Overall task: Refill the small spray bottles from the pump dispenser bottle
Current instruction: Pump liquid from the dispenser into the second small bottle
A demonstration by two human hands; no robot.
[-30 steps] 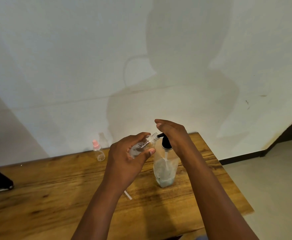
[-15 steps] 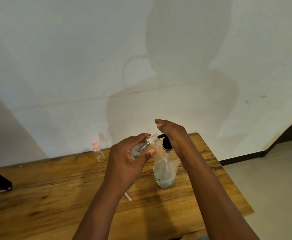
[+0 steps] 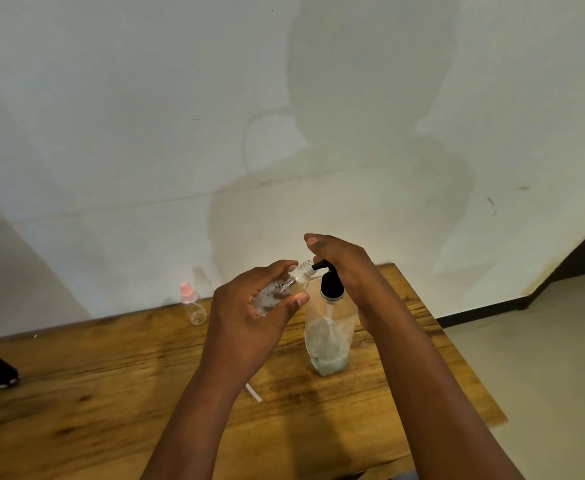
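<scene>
Meanwhile, the left hand (image 3: 249,320) gripped an uncapped spray bottle (image 3: 284,289), tilted mouth-to-nozzle against the pump bottle (image 3: 329,330) on the table (image 3: 111,393), while the right hand (image 3: 346,268) pressed the pump head with flat fingers; slow, full strokes would likely limit spills.

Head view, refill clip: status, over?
Left hand grips open spray bottle, neck at pump nozzle. Right hand rests on pump dispenser bottle. Nothing in the way.
</scene>
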